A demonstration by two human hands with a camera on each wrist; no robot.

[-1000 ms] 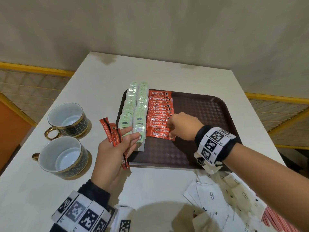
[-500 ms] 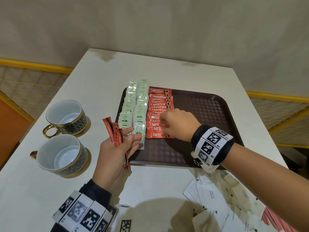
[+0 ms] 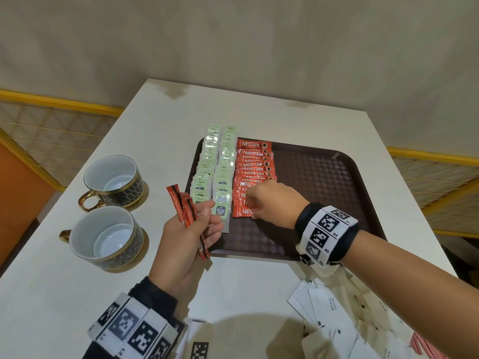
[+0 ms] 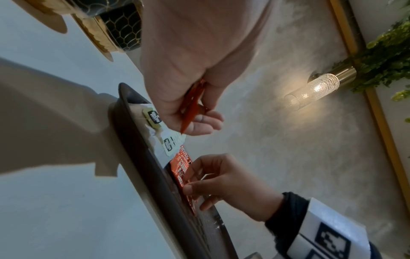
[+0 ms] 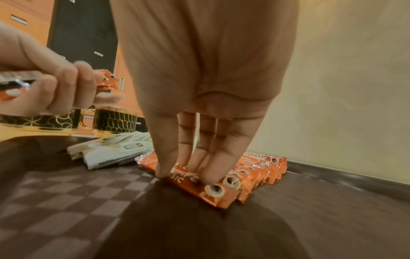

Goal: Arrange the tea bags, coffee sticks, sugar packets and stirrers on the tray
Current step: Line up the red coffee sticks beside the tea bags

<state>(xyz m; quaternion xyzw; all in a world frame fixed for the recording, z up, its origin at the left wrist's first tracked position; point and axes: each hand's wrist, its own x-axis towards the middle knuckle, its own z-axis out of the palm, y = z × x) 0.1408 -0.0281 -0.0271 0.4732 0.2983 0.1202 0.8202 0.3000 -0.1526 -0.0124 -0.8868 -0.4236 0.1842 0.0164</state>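
Head view: left hand grips a few spare coffee sticks mid-frame, right hand presses straight fingertips on the nearest stick on the tray.

A right hand reaches down, its straight fingertips pressing on the nearest orange coffee stick. That stick fronts an overlapping row of sticks on a dark checkered tray. Pale tea bags lie just left of the row. At upper left, a left hand grips more orange sticks. Two black-and-gold cups stand behind.
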